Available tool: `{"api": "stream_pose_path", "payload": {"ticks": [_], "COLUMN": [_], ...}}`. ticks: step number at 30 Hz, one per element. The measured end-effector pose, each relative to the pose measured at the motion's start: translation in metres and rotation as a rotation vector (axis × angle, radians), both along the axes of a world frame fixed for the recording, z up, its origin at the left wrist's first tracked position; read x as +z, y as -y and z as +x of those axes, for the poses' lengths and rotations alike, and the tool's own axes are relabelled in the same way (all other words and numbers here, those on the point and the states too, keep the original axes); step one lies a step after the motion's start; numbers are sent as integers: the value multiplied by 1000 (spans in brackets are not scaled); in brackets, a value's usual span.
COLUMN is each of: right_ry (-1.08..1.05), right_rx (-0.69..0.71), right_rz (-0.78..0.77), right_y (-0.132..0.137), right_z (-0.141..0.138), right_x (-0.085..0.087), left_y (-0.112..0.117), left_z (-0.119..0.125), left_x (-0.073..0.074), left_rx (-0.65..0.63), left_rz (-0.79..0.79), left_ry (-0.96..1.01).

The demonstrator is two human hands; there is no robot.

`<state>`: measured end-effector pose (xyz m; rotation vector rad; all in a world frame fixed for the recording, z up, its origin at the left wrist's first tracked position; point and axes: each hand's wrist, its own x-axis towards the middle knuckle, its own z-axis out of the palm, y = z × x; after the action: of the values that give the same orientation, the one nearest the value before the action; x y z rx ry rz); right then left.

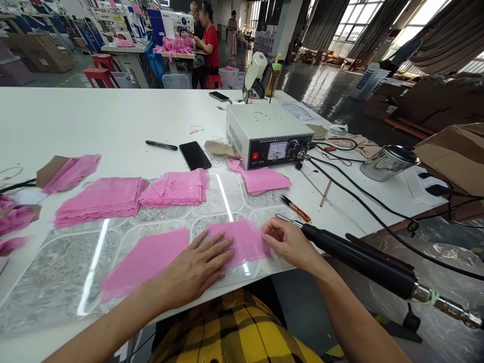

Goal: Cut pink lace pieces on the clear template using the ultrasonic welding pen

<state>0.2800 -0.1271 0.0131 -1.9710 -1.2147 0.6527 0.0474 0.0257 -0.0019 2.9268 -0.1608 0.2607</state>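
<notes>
Flat on the clear plastic mat, a pink fabric piece (242, 244) lies in front of me. My left hand (206, 259) rests palm down on its left part, fingers stretched out. At its right edge my right hand (285, 239) pinches the cloth between thumb and fingers. A larger pink panel (147, 259) lies to the left, partly under my left forearm. Behind are two stacks of pink pieces, a wide stack (100, 199) and a lacy-looking stack (176, 189). Close to my right hand is a black handheld tool (348, 252) with a metal tip.
A white control box (278, 146) with a dial stands behind, its cables running right. Orange-handled tweezers (297, 209), a phone (194, 155), a black pen (161, 145) and a glass jar (389, 164) lie around. Other people work at a sewing machine (174, 22) beyond the table.
</notes>
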Motion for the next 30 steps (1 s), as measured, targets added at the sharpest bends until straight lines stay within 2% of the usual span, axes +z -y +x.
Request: {"api": "stream_pose_path", "payload": {"ticks": [4,11,15,22,26,30], "right_ry": [27,219,270,532,620,592], "right_rx": [-45,-104,-142,-14,5,-56], "right_rz": [-5,-31,94,400,438,479], "right_y": [3,17,38,66,66,65], "right_z": [-2,-4,-5,-7,-8,-11], "right_x": [-3,-8,-12,-33,-40,-36], "left_y": [0,-1,-2,0,1,5], "left_z": [1,1,0,-3,-3,4], "left_x": [2,6,5,2,5,10], "left_rx": [-8,-15,-24,-22,-25,-40], "left_rz": [-2,26,34,99,137,115], "left_ry": [-1,-33,5,49,41,27]}}
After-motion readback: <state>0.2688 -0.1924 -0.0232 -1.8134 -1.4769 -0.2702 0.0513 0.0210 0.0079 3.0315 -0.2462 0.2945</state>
